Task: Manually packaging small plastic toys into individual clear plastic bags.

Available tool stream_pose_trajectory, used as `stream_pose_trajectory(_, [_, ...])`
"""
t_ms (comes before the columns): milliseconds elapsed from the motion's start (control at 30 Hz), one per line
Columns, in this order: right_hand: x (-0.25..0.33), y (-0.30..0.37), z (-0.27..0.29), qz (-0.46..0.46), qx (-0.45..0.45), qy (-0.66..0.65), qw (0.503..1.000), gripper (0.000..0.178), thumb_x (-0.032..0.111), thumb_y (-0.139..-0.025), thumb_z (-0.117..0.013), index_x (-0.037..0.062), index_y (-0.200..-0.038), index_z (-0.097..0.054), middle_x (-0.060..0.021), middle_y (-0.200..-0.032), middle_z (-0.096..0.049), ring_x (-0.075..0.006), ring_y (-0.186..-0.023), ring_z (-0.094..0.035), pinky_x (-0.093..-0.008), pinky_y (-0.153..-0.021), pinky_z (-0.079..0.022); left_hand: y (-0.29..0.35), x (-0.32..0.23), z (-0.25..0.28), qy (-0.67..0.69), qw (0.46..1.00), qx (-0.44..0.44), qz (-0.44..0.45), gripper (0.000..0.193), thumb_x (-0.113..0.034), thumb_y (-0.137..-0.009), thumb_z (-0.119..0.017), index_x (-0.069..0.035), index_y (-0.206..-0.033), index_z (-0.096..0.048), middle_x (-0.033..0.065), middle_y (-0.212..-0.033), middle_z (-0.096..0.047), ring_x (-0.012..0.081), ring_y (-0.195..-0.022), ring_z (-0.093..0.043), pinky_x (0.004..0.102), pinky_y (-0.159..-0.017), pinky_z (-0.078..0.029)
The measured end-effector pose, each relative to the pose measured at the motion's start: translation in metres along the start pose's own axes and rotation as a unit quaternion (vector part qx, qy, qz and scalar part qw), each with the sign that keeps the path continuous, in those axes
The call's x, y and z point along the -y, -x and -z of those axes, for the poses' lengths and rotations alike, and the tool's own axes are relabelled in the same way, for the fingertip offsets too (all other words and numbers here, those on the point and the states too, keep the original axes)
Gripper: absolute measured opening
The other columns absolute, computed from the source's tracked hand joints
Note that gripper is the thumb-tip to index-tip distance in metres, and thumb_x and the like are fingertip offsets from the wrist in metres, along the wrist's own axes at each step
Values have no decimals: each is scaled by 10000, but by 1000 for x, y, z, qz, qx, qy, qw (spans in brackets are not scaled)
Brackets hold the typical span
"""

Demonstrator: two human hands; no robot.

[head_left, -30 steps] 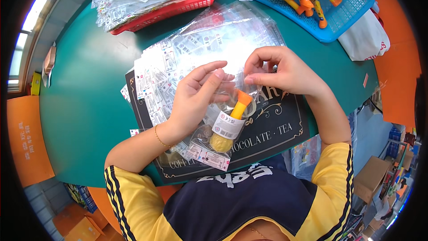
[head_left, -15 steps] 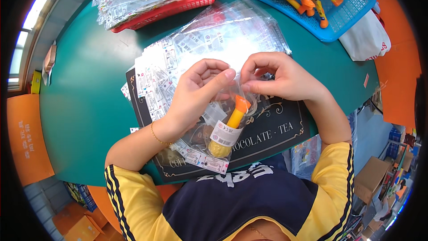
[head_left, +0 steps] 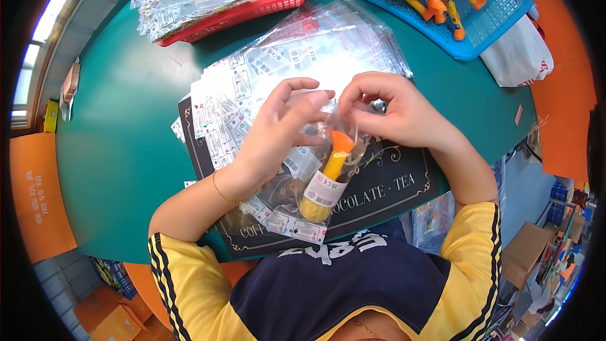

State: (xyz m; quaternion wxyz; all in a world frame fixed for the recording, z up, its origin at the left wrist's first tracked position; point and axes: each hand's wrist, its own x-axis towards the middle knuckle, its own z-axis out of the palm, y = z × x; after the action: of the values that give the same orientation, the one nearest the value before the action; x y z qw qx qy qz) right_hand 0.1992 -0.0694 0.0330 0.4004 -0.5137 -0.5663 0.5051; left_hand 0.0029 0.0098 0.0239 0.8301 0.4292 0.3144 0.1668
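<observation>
Left hand (head_left: 278, 129) and right hand (head_left: 394, 110) pinching the top of a clear plastic bag (head_left: 319, 180) holding a yellow-and-orange toy (head_left: 325, 180), above a black sign board (head_left: 372, 192) on a green tabletop (head_left: 126, 120). Just beyond the hands, a spread of empty clear bags (head_left: 315, 47). Far left, a red basket (head_left: 252, 6) of packed bags; far right, a blue basket (head_left: 499, 9) of loose yellow-and-orange toys.

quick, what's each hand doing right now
Left hand: shut, pinching the top of the clear bag holding a yellow-orange toy.
Right hand: shut, pinching the same bag top.
</observation>
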Motion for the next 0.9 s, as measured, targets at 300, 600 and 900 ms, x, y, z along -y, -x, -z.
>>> stream_pose_trajectory(300, [-5, -1, -16, 82, -67, 154, 982, 93, 55, -773, -595, 14, -847, -634, -49, -701, -537, -119, -607, -482, -256, -554, -389, 0, 9, 4, -67, 997, 34, -7, 234, -139, -895, -617, -25, -1066, -507, 74, -1083, -600, 113, -936, -601, 245, -770, -522])
stream_pose_trajectory(600, [1, 1, -2, -58, -84, 128, 986, 115, 77, -766, -585, 30, -849, -650, -12, -704, -548, -74, -634, -501, -225, -555, -387, -6, 17, 12, 28, 999, -15, -41, 170, -126, -902, -601, -26, -1012, -518, 103, -1095, -614, 134, -992, -598, 260, -824, -505])
stream_pose_trajectory(900, [-2, -5, -11, 237, -198, 341, 888, 147, 118, -722, -711, 85, -863, -686, -27, -872, -590, -208, -844, -565, -316, -669, -451, -4, 18, 7, 11, 999, -15, -45, 333, -68, -905, -576, 26, -1211, -484, 127, -1064, -627, 169, -963, -622, 282, -847, -514])
